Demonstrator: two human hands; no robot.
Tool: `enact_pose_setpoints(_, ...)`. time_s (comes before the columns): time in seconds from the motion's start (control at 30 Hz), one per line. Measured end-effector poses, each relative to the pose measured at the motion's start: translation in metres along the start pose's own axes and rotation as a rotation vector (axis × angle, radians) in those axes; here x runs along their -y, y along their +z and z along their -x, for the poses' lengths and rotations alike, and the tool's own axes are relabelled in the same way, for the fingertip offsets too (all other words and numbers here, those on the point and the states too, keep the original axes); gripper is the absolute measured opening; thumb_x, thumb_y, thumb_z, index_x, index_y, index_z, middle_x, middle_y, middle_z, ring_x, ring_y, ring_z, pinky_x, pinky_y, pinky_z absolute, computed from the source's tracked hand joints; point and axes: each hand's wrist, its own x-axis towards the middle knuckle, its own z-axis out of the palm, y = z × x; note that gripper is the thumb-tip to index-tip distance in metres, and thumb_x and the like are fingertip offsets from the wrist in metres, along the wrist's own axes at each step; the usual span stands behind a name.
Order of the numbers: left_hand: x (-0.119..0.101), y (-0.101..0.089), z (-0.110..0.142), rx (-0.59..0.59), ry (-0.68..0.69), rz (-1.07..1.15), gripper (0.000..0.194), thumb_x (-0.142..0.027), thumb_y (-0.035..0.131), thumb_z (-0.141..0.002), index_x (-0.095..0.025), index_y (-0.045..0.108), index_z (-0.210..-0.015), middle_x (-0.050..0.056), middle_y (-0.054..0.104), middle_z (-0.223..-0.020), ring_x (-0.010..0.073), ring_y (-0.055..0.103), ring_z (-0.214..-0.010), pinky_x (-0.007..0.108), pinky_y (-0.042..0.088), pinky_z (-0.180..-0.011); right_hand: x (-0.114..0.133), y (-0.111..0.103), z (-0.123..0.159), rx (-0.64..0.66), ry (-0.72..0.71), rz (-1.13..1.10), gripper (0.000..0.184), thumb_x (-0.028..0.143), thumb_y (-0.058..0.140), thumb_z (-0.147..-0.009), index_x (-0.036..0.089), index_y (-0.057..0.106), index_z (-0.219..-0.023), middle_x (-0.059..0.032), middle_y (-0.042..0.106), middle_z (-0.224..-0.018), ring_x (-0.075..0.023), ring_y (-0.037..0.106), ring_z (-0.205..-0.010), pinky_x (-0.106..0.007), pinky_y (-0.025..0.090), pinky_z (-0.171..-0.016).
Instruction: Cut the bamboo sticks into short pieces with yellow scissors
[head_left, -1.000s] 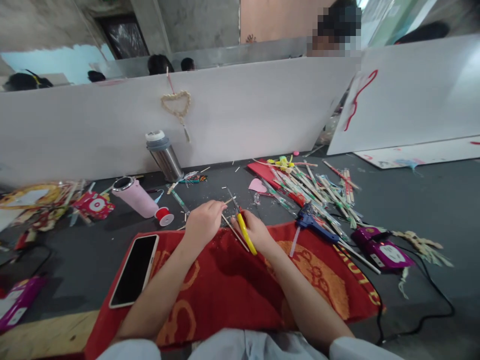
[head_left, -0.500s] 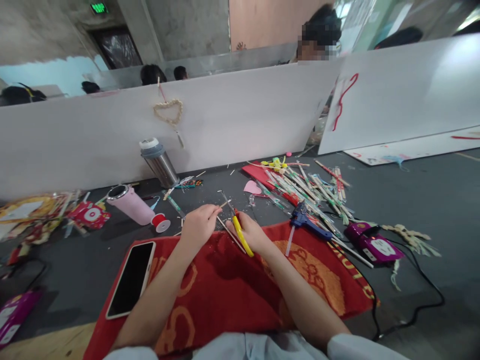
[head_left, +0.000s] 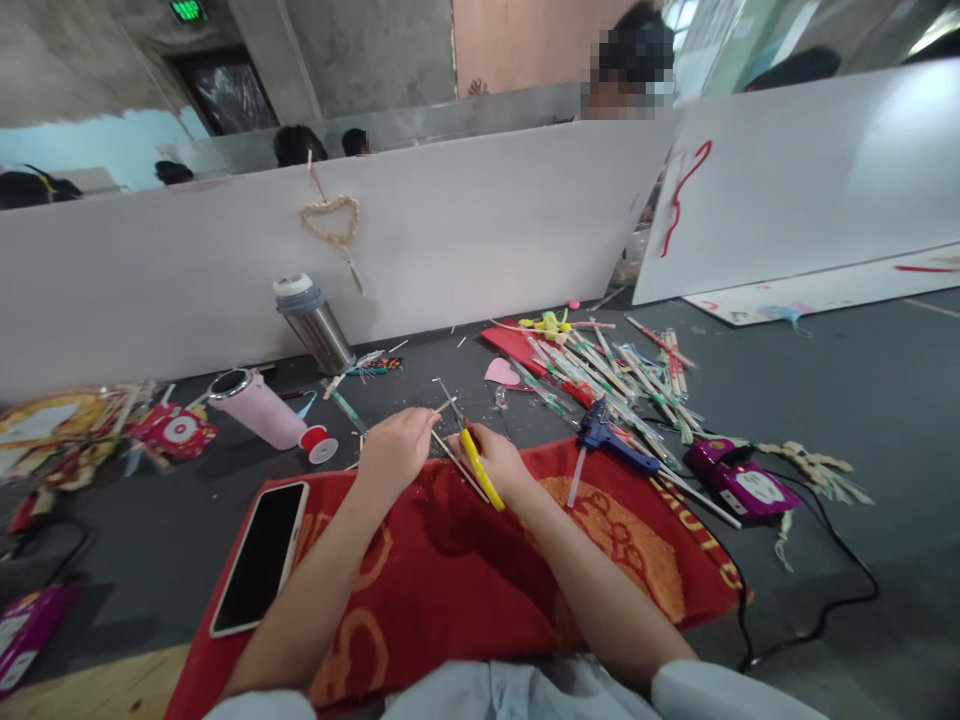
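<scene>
My left hand [head_left: 396, 446] is closed around a thin wooden stick, whose pale end pokes out past the fingertips toward the scissors. In my right hand [head_left: 501, 464] are scissors [head_left: 482, 468] with yellow handles, their metal blades pointing up and away beside the stick's end. Whether the blades touch the stick is too small to tell. A longer pale stick [head_left: 454, 461] slants down between the two hands, over the red cloth [head_left: 450, 590]. Small pale bits lie scattered on the dark table beyond my hands.
Wrapped sticks [head_left: 592, 365] pile up at the right, near a blue glue gun [head_left: 611, 440] and a purple box [head_left: 739, 485] with a cord. At left are a phone [head_left: 259, 560], pink tumbler [head_left: 259, 410], red spool [head_left: 319, 445] and steel flask [head_left: 319, 330]. A white partition [head_left: 465, 220] stands behind.
The whole view has shifted slightly. Both hands keep nearly the same place and the same holds on the stick and the scissors.
</scene>
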Motion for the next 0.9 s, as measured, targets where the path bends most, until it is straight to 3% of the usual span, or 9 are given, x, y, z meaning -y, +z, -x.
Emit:
enact_pose_setpoints(0.2, -0.001, -0.003, 0.000, 0.030, 0.015, -0.028, 0.022, -0.023, 0.046, -0.095, -0.018, 0.064, -0.084, 0.004, 0.071, -0.082, 0.0156, 0.066, -0.075, 0.025, 0.042, -0.065, -0.002, 0.003, -0.001, -0.005, 0.018, 0.035, 0.041, 0.058, 0.047, -0.088, 0.020, 0.058, -0.084, -0.0079, 0.068, -0.084, -0.0174, 0.061, -0.072, -0.024, 0.029, -0.059)
enact_pose_setpoints(0.4, 0.006, 0.002, 0.001, 0.031, 0.044, 0.017, 0.021, -0.022, 0.046, -0.095, -0.018, 0.065, -0.087, 0.004, 0.071, -0.083, 0.0158, 0.067, -0.077, 0.025, 0.045, -0.068, -0.009, 0.008, -0.004, -0.049, -0.052, 0.020, 0.039, 0.057, 0.047, -0.089, 0.019, 0.053, -0.081, -0.0046, 0.063, -0.079, -0.0140, 0.055, -0.068, -0.023, 0.030, -0.060)
enact_pose_setpoints(0.63, 0.018, 0.007, 0.000, -0.005, 0.062, 0.128, 0.024, -0.027, 0.047, -0.095, -0.020, 0.066, -0.084, 0.003, 0.072, -0.083, 0.0139, 0.067, -0.076, 0.022, 0.047, -0.069, -0.009, 0.004, -0.003, -0.015, -0.108, -0.009, 0.038, 0.057, 0.047, -0.088, 0.020, 0.049, -0.080, -0.0020, 0.059, -0.078, -0.0131, 0.052, -0.068, -0.023, 0.032, -0.062)
enact_pose_setpoints(0.9, 0.015, 0.000, -0.001, 0.038, 0.065, 0.106, 0.025, -0.025, 0.044, -0.094, -0.019, 0.067, -0.086, 0.004, 0.073, -0.087, 0.0160, 0.069, -0.077, 0.024, 0.049, -0.069, -0.008, 0.001, -0.001, 0.003, -0.139, 0.013, 0.036, 0.055, 0.047, -0.089, 0.019, 0.049, -0.084, -0.0046, 0.060, -0.085, -0.0143, 0.053, -0.073, -0.024, 0.034, -0.065)
